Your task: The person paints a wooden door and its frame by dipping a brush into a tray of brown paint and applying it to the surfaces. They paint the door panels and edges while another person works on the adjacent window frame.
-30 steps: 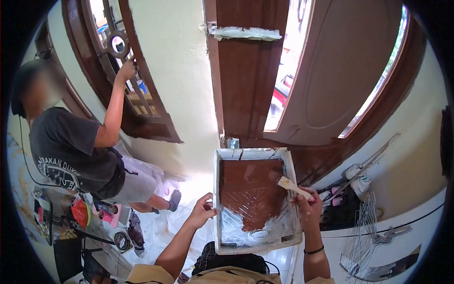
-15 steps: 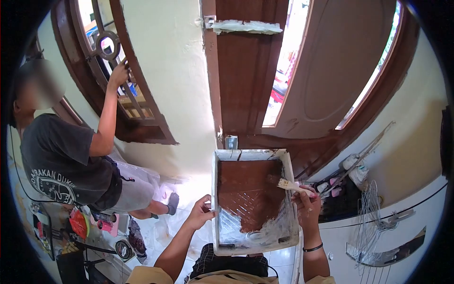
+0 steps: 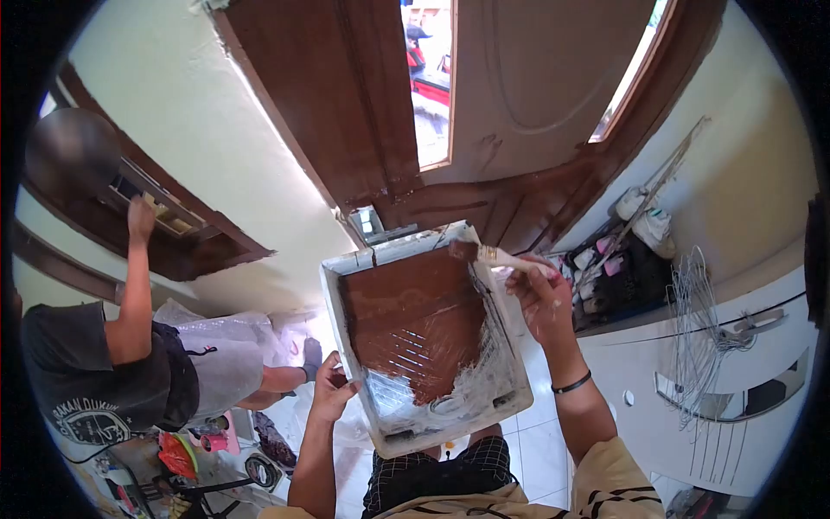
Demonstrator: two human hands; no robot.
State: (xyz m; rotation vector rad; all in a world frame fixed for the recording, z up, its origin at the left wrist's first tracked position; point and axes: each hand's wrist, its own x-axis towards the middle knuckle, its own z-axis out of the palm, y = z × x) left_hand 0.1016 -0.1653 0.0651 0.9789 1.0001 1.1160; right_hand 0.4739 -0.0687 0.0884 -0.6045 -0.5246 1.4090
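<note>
A white paint tray (image 3: 524, 394) with brown paint (image 3: 406, 324) in it is held in front of my body, turned at a slant. My left hand (image 3: 332, 389) grips the tray's left wall, thumb and fingers closed round the edge. A brush (image 3: 510, 259) with a pale handle is pinched in my right hand (image 3: 543, 298). Its brown-coated bristles lie at the tray's upper right corner, near the rim. A dark band circles my right wrist.
A co-worker (image 3: 95, 355) stands at the left, one hand raised by a window frame (image 3: 225, 229). Ahead is a brown door (image 3: 311, 95). Bundled wires (image 3: 705, 333) and bags (image 3: 653, 229) are at the right. Assorted items, including a red-and-green bag (image 3: 177, 454), lie lower left.
The view has shifted right and down. The tray has turned and now slants. My right hand has moved the brush up to the tray's upper right corner. The co-worker's raised hand is lower.
</note>
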